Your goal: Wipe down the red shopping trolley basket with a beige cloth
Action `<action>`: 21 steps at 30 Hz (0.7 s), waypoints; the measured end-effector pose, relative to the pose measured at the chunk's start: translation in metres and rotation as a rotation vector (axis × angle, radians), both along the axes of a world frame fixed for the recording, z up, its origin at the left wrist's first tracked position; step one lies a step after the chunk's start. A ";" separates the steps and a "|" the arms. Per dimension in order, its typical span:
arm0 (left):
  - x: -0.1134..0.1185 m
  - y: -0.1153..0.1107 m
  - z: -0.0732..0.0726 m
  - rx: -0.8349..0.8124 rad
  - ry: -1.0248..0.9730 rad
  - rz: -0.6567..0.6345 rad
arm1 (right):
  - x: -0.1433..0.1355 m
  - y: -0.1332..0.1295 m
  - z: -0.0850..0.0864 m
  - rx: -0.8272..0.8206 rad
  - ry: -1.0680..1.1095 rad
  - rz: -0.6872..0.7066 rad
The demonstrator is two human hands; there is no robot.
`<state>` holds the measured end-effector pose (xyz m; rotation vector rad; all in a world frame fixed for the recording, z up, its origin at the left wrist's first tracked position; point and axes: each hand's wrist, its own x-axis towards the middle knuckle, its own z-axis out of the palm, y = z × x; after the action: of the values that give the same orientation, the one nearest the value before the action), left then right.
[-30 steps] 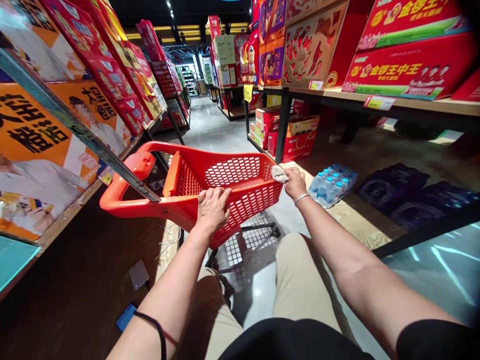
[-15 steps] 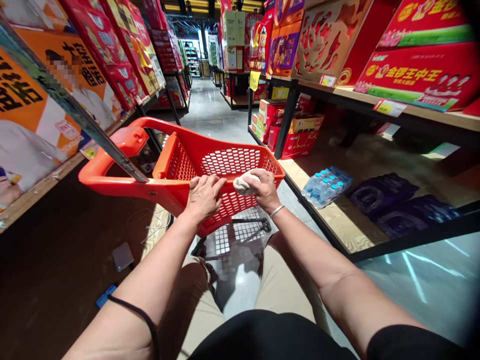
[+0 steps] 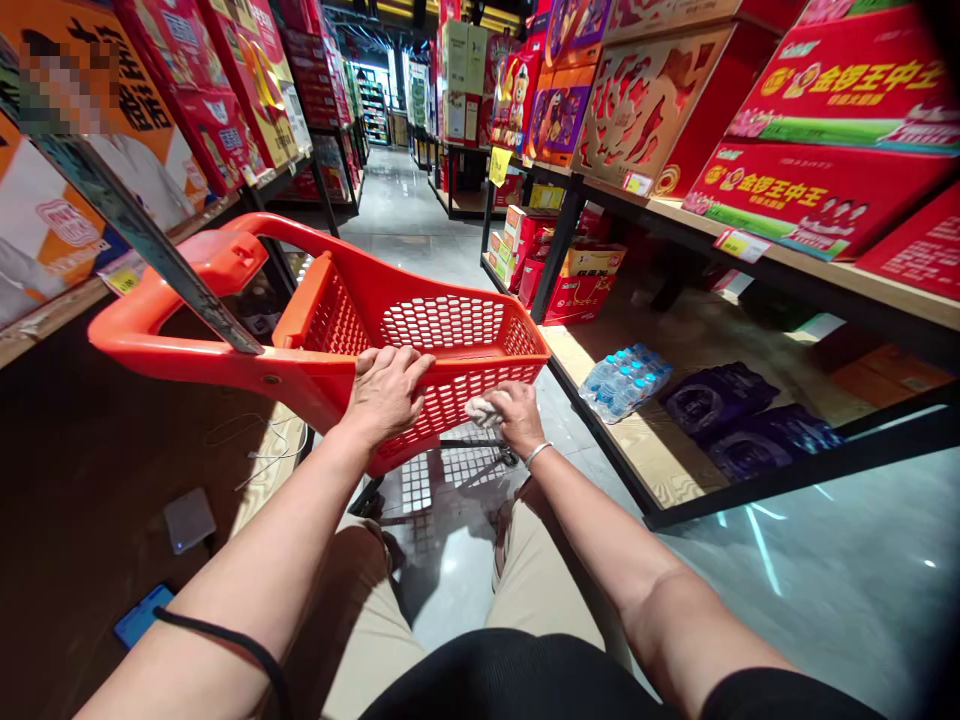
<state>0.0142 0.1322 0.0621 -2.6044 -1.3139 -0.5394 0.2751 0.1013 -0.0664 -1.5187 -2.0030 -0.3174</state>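
Note:
A red-orange plastic shopping cart (image 3: 202, 364) with honeycomb-holed sides stands in front of me, its handle end to the left. My left hand (image 3: 386, 392) is curled over the near rim of its basket. Lower and further right, my right hand (image 3: 520, 418) grips a crumpled pale cloth (image 3: 481, 411) against the outside of the perforated side wall. The part of the cloth under my fingers is hidden. A worn metal bar (image 3: 142, 225) slants up to the left from the cart's near rim by the handle. Inside the basket, I see no goods.
Shelves with boxed goods line both sides; red cartons (image 3: 765, 195) sit on the right shelf. Below them are shrink-wrapped water bottles (image 3: 626, 382) and dark purple packs (image 3: 720, 400). At lower left lie a blue-screened phone (image 3: 142, 615) and a grey flat device (image 3: 190, 520). A tiled aisle (image 3: 390, 200) runs ahead.
My right hand and the cloth have gone from the cart's top rim down onto its outer side wall. My left hand stays on the rim. The whole view has shifted slightly.

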 end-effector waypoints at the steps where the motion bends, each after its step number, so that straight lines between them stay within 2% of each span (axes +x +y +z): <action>1: -0.001 -0.001 0.000 0.000 0.005 0.001 | 0.003 0.000 0.012 0.064 0.066 -0.035; 3: -0.002 -0.001 -0.001 0.015 0.028 0.009 | 0.008 0.003 0.031 0.163 0.184 -0.136; 5: -0.003 -0.002 -0.001 0.034 0.061 0.021 | 0.010 0.005 0.034 0.195 0.211 -0.191; 7: -0.004 -0.002 0.000 0.041 0.079 0.032 | 0.006 0.006 0.019 0.159 0.216 -0.235; 11: -0.006 -0.003 0.000 0.042 0.071 0.027 | -0.009 -0.001 -0.028 -0.066 0.160 -0.275; 13: -0.007 -0.003 -0.001 0.043 0.070 0.021 | -0.013 -0.006 -0.033 -0.126 0.146 -0.246; 15: -0.008 -0.003 -0.001 0.045 0.076 0.022 | -0.011 -0.009 -0.021 -0.074 0.172 -0.198; 19: -0.009 -0.003 -0.003 0.049 0.072 0.012 | 0.001 -0.010 0.025 0.158 0.215 -0.135; 21: -0.009 -0.002 -0.003 0.048 0.058 0.005 | 0.005 -0.008 0.033 0.199 0.249 -0.156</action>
<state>0.0050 0.1298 0.0589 -2.5570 -1.2733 -0.4850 0.2805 0.0930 -0.0337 -1.5103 -1.6153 -0.3598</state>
